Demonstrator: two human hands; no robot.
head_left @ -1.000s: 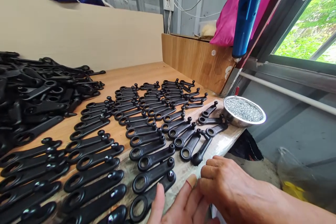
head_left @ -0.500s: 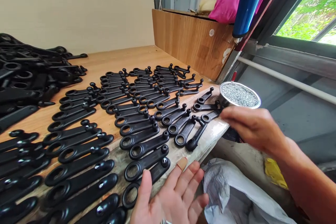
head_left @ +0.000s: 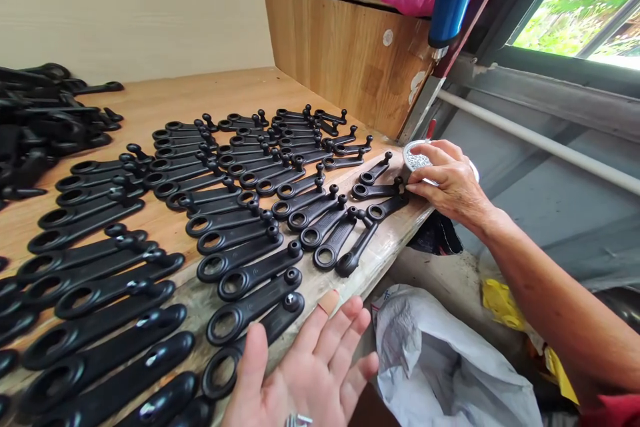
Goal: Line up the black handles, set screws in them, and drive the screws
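My left hand (head_left: 310, 367) is open at the front edge of the table, palm up and fingers spread, a tan bandage on one fingertip. A few small silver screws (head_left: 299, 420) lie in its palm. My right hand (head_left: 445, 177) is at the metal bowl (head_left: 406, 161) on the table's right edge. Its fingers bend over the rim, with the thumb side low at the front; the hand hides much of the bowl. Small silver screws (head_left: 416, 159) fill the bowl. Black crank handles (head_left: 260, 280) lie in rows left of both hands, ring ends mostly toward me.
A heap of black handles (head_left: 45, 113) sits at the back left. A blue electric screwdriver (head_left: 453, 0) hangs bit-down above the bowl. A wooden panel (head_left: 345, 53) bounds the table's back right. Below the edge lies a white sack (head_left: 450, 360), with yellow plastic (head_left: 503, 307) beside it.
My right hand has gone from in front of the bowl to over its rim and screws. My left hand stays open. The whole view has shifted slightly, moving the scene left and up.
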